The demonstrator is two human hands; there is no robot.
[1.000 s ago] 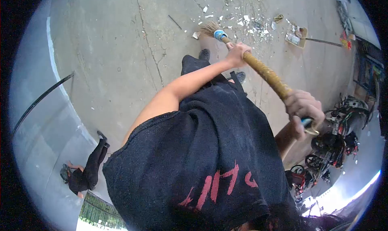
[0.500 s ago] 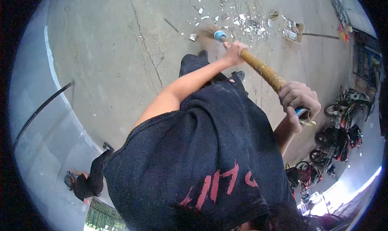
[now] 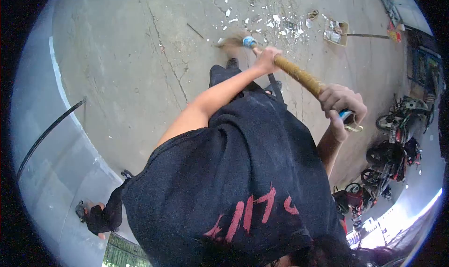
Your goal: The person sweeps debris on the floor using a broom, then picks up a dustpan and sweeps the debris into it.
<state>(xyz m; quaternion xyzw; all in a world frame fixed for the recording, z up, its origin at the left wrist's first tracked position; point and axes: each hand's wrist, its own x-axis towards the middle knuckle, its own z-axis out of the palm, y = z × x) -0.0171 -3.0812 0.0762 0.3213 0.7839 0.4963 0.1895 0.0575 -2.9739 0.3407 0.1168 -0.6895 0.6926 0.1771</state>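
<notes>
Crowding broom [image 3: 299, 75]: debris [image 3: 276, 20] (dustpan [image 3: 336, 33] nearby)

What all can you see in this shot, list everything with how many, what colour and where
broom: one, tan handle with blue binding, held slanting, bristles on the floor at top centre
debris: many white scraps, scattered beyond the bristles
dustpan: one, brownish, long handle, top right on the floor
concrete floor: grey, cracked
motorbikes: several, dark and red, right edge
other person: one, dark clothes, lower left
dark shirt: one, red lettering, centre
left hand: low on the handle
right hand: at the handle's upper end
</notes>
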